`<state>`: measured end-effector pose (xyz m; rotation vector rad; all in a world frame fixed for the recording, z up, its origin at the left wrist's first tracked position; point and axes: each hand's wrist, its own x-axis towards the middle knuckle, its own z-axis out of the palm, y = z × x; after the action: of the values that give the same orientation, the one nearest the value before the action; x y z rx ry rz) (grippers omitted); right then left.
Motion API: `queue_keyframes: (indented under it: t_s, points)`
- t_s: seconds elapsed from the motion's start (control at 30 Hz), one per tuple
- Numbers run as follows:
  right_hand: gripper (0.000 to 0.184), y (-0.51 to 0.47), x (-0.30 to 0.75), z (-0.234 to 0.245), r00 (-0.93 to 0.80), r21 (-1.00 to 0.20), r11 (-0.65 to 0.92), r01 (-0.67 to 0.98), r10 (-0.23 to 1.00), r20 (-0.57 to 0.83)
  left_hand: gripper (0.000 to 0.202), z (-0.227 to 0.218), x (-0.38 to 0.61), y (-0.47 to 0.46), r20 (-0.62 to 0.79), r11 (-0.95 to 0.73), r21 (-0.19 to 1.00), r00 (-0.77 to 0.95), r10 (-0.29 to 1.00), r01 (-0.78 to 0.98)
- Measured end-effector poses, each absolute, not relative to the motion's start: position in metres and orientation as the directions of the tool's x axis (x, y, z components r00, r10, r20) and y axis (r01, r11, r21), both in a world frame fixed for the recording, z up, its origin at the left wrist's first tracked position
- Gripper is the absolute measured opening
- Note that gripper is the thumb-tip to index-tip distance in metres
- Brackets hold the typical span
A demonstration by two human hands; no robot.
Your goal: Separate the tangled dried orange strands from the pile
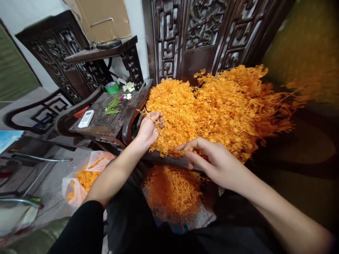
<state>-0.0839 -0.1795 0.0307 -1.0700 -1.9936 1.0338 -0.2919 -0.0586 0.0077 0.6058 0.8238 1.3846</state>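
My left hand [151,127] is closed around a thin orange branching stem [144,113], apparently plastic, at the near left edge of a big heap. The heap of orange artificial flower pieces [201,109] covers a dark wooden seat, with long branched stems sticking out at its right. To the right of my left hand, my right hand [206,155] hovers at the heap's near edge. Its thumb and forefinger come together on a small orange piece [194,151], whose exact shape is hard to make out. Below, between my legs, lies a pile of orange stems [176,194].
On the dark side table [104,125] lie green tape [112,87], green stems [113,106], white flowers [128,86] and a white device [86,119]. A plastic bag [76,192] with orange pieces stands on the floor at left. Carved wooden chair backs [201,56] rise behind.
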Motion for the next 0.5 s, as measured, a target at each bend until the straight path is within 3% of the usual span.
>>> queue_keyframes:
  t_s: [0.1, 0.2, 0.33, 0.5]
  points:
    - [0.023, -0.166, -0.086, 0.025, -0.436, -0.820, 0.430, 0.377, 0.864, 0.253, 0.023, 0.004, -0.283, -0.069, -0.148, 0.137, 0.803, 0.029, 0.989, -0.580]
    - [0.026, -0.152, -0.100, 0.014, -0.421, -0.645, 0.566, 0.513, 0.821, 0.386, 0.020, 0.005, -0.271, -0.077, -0.172, 0.156, 0.794, 0.029, 0.985, -0.587]
    - [0.034, -0.130, -0.119, -0.005, -0.341, -0.424, 0.493, 0.760, 0.857, 0.386, 0.022, 0.006, -0.258, -0.083, -0.208, 0.179, 0.768, 0.025, 0.978, -0.615]
    - [0.037, -0.122, -0.130, -0.004, -0.373, -0.227, 0.540, 0.810, 0.774, 0.512, 0.028, 0.004, -0.259, -0.077, -0.199, 0.174, 0.724, 0.040, 0.979, -0.667]
